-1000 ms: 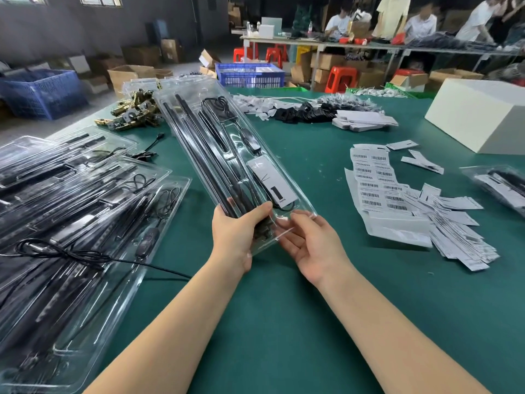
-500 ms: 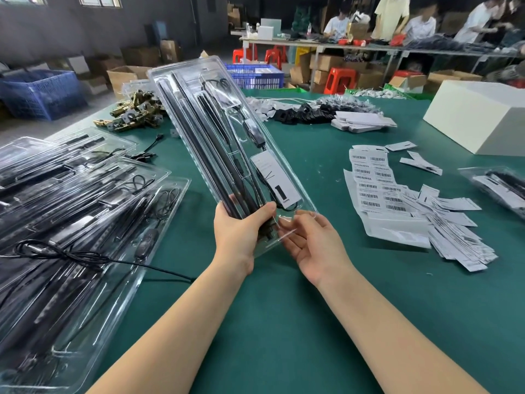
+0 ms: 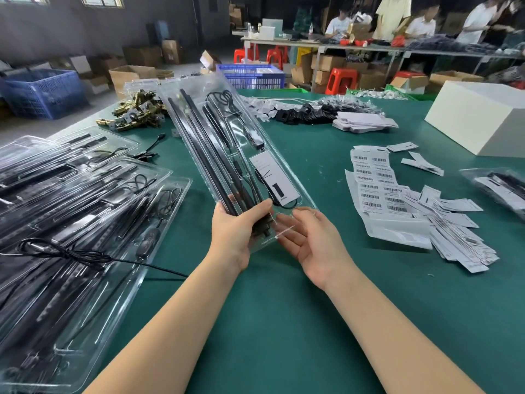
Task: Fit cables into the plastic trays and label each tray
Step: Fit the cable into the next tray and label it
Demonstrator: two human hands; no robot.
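Observation:
A long clear plastic tray point(image 3: 199, 115) is tilted up over the green table, holding black strips, a coiled black cable point(image 3: 220, 96) and a white card point(image 3: 274, 176) marked "1". My left hand point(image 3: 238, 233) grips the tray's near end, thumb across the front. My right hand point(image 3: 309, 238) lies palm up under the tray's near right corner, fingers straight and touching it. Barcode label sheets point(image 3: 375, 177) and loose peeled slips point(image 3: 460, 237) lie to the right.
Several filled clear trays point(image 3: 85, 217) are stacked at the left with a loose black cable point(image 3: 85, 255) across them. Brass hardware point(image 3: 136, 115), black parts and white cards sit at the back. A white box point(image 3: 480, 118) stands far right. People work at a distant table.
The tray's far end has been raised and tilted more upright; both hands stay at its near end, shifted slightly.

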